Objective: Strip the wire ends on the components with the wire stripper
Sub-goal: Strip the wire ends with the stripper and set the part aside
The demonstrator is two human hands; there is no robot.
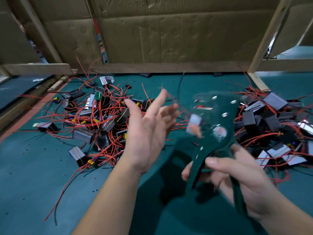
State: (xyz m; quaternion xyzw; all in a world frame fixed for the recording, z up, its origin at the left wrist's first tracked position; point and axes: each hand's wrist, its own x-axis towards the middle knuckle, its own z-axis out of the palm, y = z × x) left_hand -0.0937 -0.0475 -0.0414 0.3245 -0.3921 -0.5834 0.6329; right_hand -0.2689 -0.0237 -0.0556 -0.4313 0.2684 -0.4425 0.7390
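Worktop [42, 175] covered in dark teal mat, speckled with small black bits. Creased brown cardboard sheet [177, 31] stands as back wall, more cardboard panels [15, 39] at left. Bare wooden battens [169, 67] frame bay: horizontal rail along base, slanted post [269, 33] at right. Light even, dim.

A large tangled pile of small boxy components with red wires [100, 119] is lying on the green table mat [33, 184] at the left. A second pile of the same wired components [271, 126] is sitting at the right. Brown cardboard sheets in a wooden frame [169, 34] are standing along the far edge, behind both piles.
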